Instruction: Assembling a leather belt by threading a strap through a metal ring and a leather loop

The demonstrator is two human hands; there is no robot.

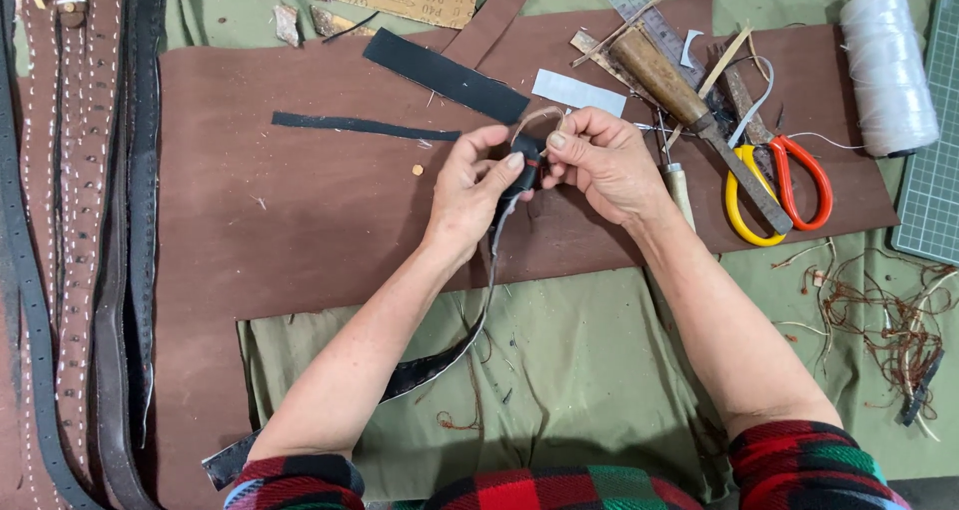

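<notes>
Bright, even light falls from overhead across the whole view, flat and diffuse. Shadows are soft and short, tucked just under the forearms and beside the spool of white thread (887,68), whose top shows mild glare. Focus is sharp throughout, with slight wide-angle bending at the edges.

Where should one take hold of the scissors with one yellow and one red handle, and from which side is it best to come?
Take the scissors by their handle loops, coming from the near side, the table's front edge. The loops point that way and lie open on the brown leather sheet; the blades run up under the wooden-handled tool and scraps, so a grip there looks blocked.
</notes>
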